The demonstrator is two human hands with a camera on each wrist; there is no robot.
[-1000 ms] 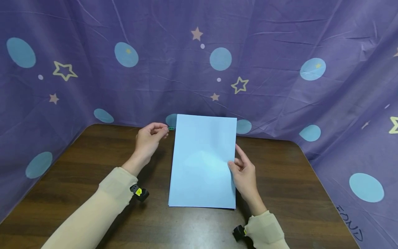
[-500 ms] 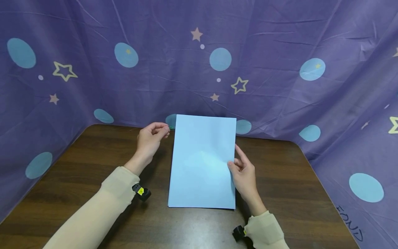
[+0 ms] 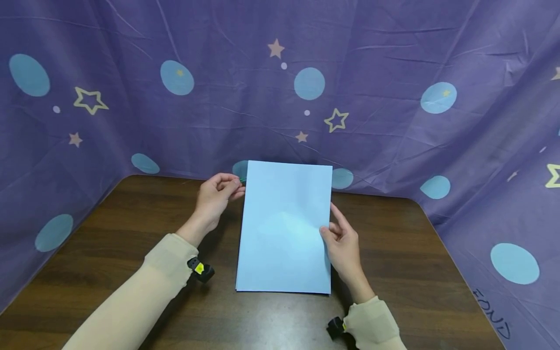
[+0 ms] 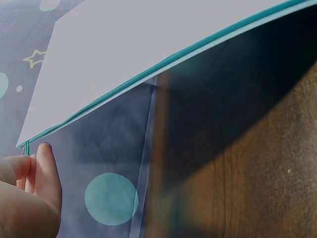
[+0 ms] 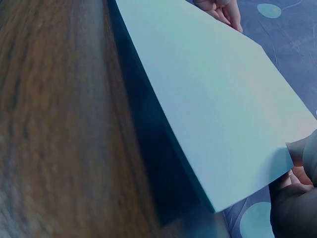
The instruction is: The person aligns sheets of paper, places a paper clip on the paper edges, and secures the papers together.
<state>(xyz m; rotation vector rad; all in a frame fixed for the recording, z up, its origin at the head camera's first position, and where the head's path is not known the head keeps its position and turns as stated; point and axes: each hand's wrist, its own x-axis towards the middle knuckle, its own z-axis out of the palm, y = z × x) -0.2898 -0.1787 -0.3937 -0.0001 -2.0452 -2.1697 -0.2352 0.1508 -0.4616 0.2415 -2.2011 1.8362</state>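
A thin stack of light blue paper sheets (image 3: 284,228) is held up in the middle of the head view, tilted above the table. My right hand (image 3: 344,248) grips its right edge, thumb on the front face and fingers behind. At the stack's upper left edge, my left hand (image 3: 214,199) pinches a small green paper clip (image 4: 27,147) between thumb and index finger. In the left wrist view the clip stands right at the paper's corner, below a layered white and teal edge. The right wrist view shows the right thumb pressed on the sheet.
A dark brown wooden table (image 3: 393,272) lies under the hands, with the paper's shadow on it. A purple curtain (image 3: 218,73) with stars and blue dots stands close behind and on both sides. Each wrist wears a small black camera (image 3: 202,270).
My left hand has moved slightly right with the paper clip, bringing it up to the paper's left edge. The right hand and the paper have stayed nearly still.
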